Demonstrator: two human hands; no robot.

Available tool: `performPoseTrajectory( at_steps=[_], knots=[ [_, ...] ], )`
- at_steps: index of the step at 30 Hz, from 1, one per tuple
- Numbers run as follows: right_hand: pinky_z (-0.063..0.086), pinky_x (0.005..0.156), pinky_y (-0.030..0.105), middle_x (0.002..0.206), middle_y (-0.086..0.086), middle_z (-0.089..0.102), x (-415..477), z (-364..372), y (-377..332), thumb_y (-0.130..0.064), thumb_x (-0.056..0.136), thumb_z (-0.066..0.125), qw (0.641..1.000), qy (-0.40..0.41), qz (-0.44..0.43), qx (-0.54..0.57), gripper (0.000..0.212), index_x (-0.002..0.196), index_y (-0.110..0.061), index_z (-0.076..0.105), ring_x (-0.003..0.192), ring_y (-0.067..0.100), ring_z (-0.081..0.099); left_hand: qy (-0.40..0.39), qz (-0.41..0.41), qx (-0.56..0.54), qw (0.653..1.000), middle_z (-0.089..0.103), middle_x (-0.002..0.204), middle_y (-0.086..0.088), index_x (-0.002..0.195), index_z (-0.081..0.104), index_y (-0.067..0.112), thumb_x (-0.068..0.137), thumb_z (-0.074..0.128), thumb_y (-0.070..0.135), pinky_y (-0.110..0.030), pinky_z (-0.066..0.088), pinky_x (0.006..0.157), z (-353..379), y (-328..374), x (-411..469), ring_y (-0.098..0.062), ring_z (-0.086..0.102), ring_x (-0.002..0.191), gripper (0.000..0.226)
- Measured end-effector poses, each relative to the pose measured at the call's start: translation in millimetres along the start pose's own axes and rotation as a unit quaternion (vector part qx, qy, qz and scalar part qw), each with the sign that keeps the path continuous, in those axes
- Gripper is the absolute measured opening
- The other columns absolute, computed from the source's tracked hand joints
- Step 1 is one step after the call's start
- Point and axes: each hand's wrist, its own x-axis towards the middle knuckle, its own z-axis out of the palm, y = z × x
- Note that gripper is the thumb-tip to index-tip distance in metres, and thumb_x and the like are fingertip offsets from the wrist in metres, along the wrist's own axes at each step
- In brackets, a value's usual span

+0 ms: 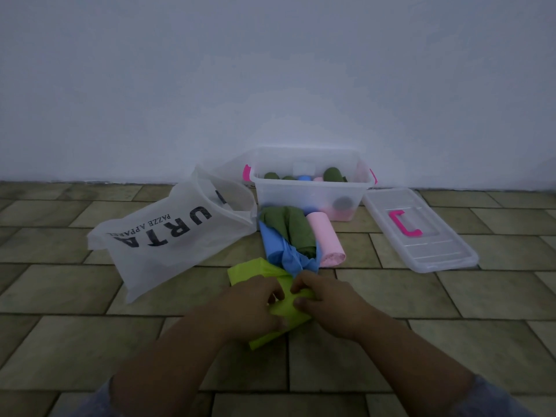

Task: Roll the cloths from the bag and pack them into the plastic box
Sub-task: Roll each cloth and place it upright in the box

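A lime-green cloth (249,270) lies on the tiled floor in front of me, partly rolled. My left hand (255,308) and my right hand (328,302) both grip it with curled fingers at the roll. Just beyond lie a blue cloth (279,251), a dark green cloth (288,230) and a pink rolled cloth (326,239). The clear plastic box (301,195) stands by the wall with several rolled cloths inside. The white bag (168,239) lies open on its side at the left.
The box's clear lid (433,245) with a pink handle lies on the floor to the right of the box. A white wall runs behind everything. Tiled floor stretches left and right of my arms.
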Motion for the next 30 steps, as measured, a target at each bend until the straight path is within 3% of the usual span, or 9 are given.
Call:
performPoseTrajectory(
  at_steps=[4,8,11,14,17,20,24,27,30],
  knots=[
    [0.046,0.08,0.031,0.096,-0.011,0.054,4,-3,-2,-0.045,0.085,0.057,0.999,0.014,-0.01,-0.028,0.022,0.106,-0.038,0.059,0.09,0.008,0.053,0.005,-0.015,0.022,1.0,0.053,0.118,0.011,0.12,0.047,0.032,0.08,0.064,0.048,-0.022,0.037,0.069,0,-1,2,-0.006,0.048,0.092,0.047],
    [0.044,0.09,0.035,0.112,-0.006,0.055,7,-7,0,-0.038,0.086,0.056,0.999,-0.012,-0.02,-0.044,0.032,0.117,-0.032,0.063,0.104,0.012,0.051,-0.037,-0.04,0.028,0.998,0.055,0.123,0.004,0.121,0.05,0.027,0.086,0.059,0.046,-0.025,0.041,0.079,-7,-2,6,-0.011,0.051,0.101,0.041],
    [0.044,0.088,0.035,0.106,-0.006,0.058,7,-5,2,-0.043,0.087,0.053,0.999,0.005,-0.004,-0.034,0.027,0.112,-0.035,0.059,0.097,0.012,0.053,-0.006,-0.03,0.075,0.997,0.046,0.128,0.003,0.124,0.051,0.031,0.087,0.055,0.05,-0.028,0.041,0.086,-9,-1,6,-0.016,0.048,0.11,0.042],
    [0.045,0.084,0.036,0.098,-0.005,0.059,7,-2,3,-0.049,0.089,0.047,0.998,0.019,-0.002,-0.066,0.022,0.1,-0.034,0.058,0.091,0.012,0.053,0.004,-0.006,0.066,0.998,0.046,0.126,0.008,0.127,0.046,0.035,0.079,0.063,0.052,-0.025,0.038,0.08,-4,-1,4,-0.011,0.047,0.106,0.053],
    [0.042,0.086,0.036,0.103,-0.007,0.056,5,0,3,-0.052,0.088,0.045,0.992,0.05,-0.028,-0.115,0.031,0.108,-0.033,0.06,0.097,0.011,0.051,-0.011,-0.03,0.028,0.999,0.053,0.12,0.008,0.12,0.048,0.032,0.079,0.064,0.051,-0.023,0.039,0.073,-2,-4,5,-0.009,0.05,0.097,0.047],
    [0.038,0.086,0.033,0.106,-0.012,0.051,1,4,6,-0.057,0.077,0.054,0.991,0.068,-0.051,-0.103,0.041,0.113,-0.038,0.052,0.101,0.009,0.047,-0.013,-0.042,0.035,0.998,0.056,0.122,0.004,0.121,0.053,0.029,0.085,0.058,0.051,-0.028,0.044,0.082,-6,-7,10,-0.013,0.053,0.102,0.043],
    [0.033,0.085,0.034,0.107,-0.012,0.052,2,5,7,-0.065,0.082,0.043,0.983,0.085,-0.034,-0.156,0.043,0.114,-0.038,0.054,0.101,0.01,0.047,0.044,-0.031,0.101,0.993,0.049,0.127,0.007,0.127,0.05,0.036,0.083,0.053,0.059,-0.031,0.042,0.086,-5,-8,12,-0.014,0.05,0.109,0.049],
    [0.036,0.085,0.036,0.11,-0.008,0.052,5,5,3,-0.06,0.088,0.035,0.97,0.112,-0.049,-0.21,0.044,0.115,-0.034,0.057,0.102,0.012,0.048,0.056,-0.05,0.068,0.995,0.054,0.123,0.01,0.124,0.046,0.038,0.076,0.057,0.064,-0.03,0.04,0.085,0,-11,13,-0.011,0.052,0.104,0.056],
    [0.035,0.087,0.034,0.115,-0.008,0.05,4,9,-3,-0.047,0.086,0.045,0.96,0.135,-0.123,-0.211,0.034,0.114,-0.031,0.052,0.105,0.014,0.046,0.059,-0.083,0.078,0.992,0.057,0.125,0.01,0.128,0.042,0.039,0.08,0.049,0.067,-0.039,0.029,0.1,-1,-13,21,-0.014,0.051,0.112,0.057]
  ],
)
